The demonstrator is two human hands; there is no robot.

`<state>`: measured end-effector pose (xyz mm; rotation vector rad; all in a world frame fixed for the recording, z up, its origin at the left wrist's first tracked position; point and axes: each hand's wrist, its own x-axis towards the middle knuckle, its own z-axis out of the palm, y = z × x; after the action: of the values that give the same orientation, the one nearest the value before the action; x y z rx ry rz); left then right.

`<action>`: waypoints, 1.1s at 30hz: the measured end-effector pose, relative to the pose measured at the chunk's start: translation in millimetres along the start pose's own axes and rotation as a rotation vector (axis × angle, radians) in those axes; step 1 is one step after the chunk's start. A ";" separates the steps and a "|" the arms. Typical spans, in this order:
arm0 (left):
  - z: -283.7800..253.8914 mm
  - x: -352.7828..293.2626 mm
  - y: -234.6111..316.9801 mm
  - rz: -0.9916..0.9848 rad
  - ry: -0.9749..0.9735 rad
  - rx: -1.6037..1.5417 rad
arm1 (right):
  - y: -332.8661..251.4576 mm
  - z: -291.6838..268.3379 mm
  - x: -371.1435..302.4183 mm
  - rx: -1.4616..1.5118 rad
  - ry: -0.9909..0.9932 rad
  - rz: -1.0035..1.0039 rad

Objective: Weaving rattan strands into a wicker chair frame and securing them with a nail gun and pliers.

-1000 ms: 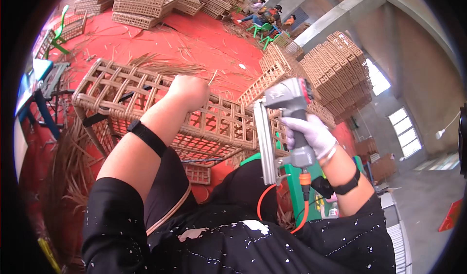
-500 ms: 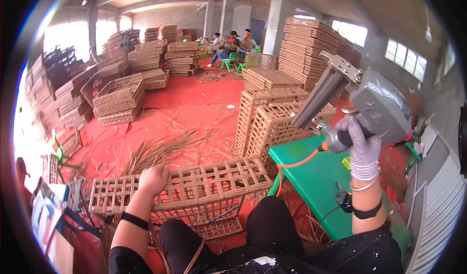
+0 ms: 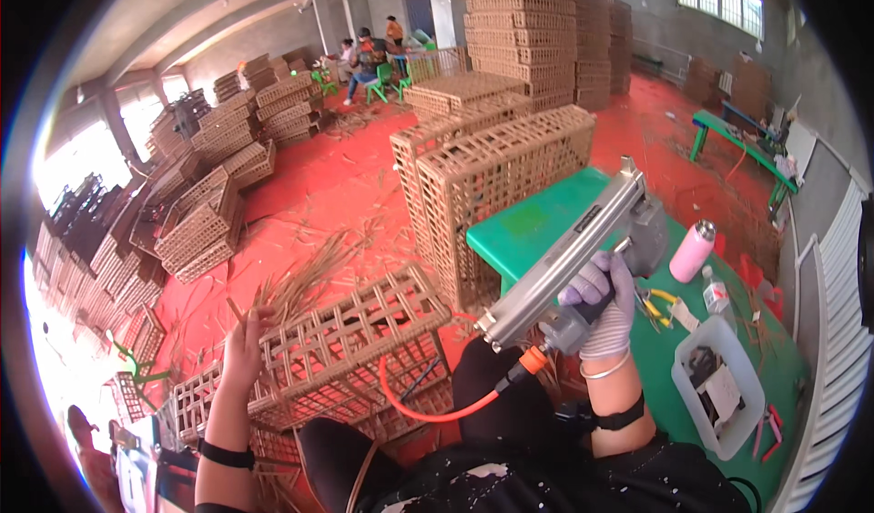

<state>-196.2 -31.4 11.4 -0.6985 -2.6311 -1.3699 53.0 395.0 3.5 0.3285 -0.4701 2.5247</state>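
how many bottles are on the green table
2: a pink bottle and a clear bottle beside it, both right of the right hand. The grey tool might hide more.

A grey pneumatic nail gun (image 3: 583,258) is held raised at a slant, its long silver magazine (image 3: 560,256) running from upper right to lower left, with a gap between its lower end and the basket. At the handle's base, an orange coupling (image 3: 533,360) joins an orange hose (image 3: 428,416) that loops leftward. The brown woven basket frame (image 3: 350,337) rests at an angle, a long, narrow latticed face upward. Near its left part, a short brown strip (image 3: 234,309) is pinched upright.
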 end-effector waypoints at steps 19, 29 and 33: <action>158.1 -97.7 158.2 0.223 -0.607 -0.489 | 56.0 -56.3 -19.2 0.491 -0.129 0.325; 184.0 -79.3 159.4 0.409 -0.862 -0.396 | 95.9 -79.1 -33.0 0.599 -0.181 0.491; 181.7 -75.9 157.0 0.061 -0.999 -0.516 | 95.3 -82.2 -32.2 0.543 -0.096 0.491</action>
<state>-37.3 163.6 0.2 -1.9389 -2.7804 -2.1053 15.6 337.0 -106.5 0.5962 0.1391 3.1041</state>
